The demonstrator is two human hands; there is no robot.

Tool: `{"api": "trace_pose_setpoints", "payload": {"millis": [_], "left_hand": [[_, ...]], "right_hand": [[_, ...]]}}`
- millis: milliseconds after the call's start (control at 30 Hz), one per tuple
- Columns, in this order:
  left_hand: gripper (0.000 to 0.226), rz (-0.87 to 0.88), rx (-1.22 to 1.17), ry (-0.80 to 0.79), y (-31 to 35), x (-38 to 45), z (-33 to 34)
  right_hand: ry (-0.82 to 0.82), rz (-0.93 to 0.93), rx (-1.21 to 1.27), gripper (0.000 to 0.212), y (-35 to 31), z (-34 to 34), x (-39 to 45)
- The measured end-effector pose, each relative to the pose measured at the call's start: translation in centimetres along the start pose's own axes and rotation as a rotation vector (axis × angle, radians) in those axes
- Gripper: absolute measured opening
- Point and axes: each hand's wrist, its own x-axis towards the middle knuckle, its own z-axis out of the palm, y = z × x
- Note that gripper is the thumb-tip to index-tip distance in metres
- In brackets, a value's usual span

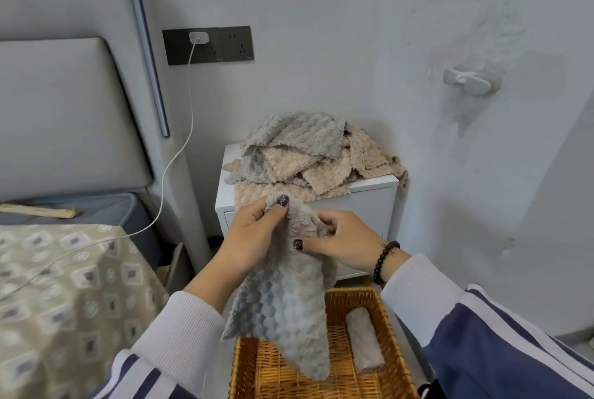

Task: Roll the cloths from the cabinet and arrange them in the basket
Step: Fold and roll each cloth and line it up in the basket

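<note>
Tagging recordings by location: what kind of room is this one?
Most likely a bedroom: a padded headboard above a bed with a patterned cover, and a small white bedside cabinet against the wall.

The grey cloth (286, 308) is plush, bumpy fleece; the basket (390, 331) is glossy woven wicker; the white cabinet (369, 202) looks smooth and matt.

Both hands (289, 238) pinch a grey cloth (286, 308) above the basket (390, 331).
</note>
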Motion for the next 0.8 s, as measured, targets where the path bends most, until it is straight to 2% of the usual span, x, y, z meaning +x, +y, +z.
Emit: {"api": "trace_pose_setpoints", "payload": {"millis": [33,167,200,267,400,500,600,667,733,800], "left_hand": [[0.03,0.005,0.004,0.007,-0.1,0.1,0.0],[0.032,-0.005,-0.006,0.08,-0.1,1.0,-0.1],[0.035,-0.01,-0.022,0.103,-0.2,1.4,-0.4],[0.042,-0.015,-0.053,0.159,-0.4,2.2,-0.9],[0.039,-0.043,-0.111,0.281,-0.3,3.4,-1.2],[0.027,-0.019,-0.107,0.342,-0.5,4.2,-1.4],[0.014,-0.035,-0.061,0.352,-0.5,4.3,-1.5],[0.015,-0.046,-0.02,0.359,-0.6,4.1,-1.6],[0.012,-0.078,0.019,0.367,-0.8,4.0,-1.8],[0.01,-0.126,0.027,0.344,-1.1,3.8,-2.0]], "right_hand": [[-0.004,0.017,-0.02,0.028,0.3,0.0,-0.1],[0.062,0.08,-0.109,0.055,1.2,-0.9,-0.9],[0.072,0.106,-0.14,0.054,1.5,-1.3,-1.2],[0.086,0.161,-0.179,0.037,2.1,-2.1,-1.9],[0.116,0.222,-0.307,0.025,3.3,-3.5,-3.4],[0.178,0.278,-0.329,0.032,4.0,-5.0,-4.0],[0.281,0.271,-0.275,0.028,3.7,-6.4,-4.4],[0.341,0.25,-0.225,0.027,3.3,-7.1,-4.2],[0.373,0.224,-0.192,0.037,2.8,-7.4,-4.0],[0.373,0.199,-0.21,0.031,2.3,-7.4,-3.8]]}}
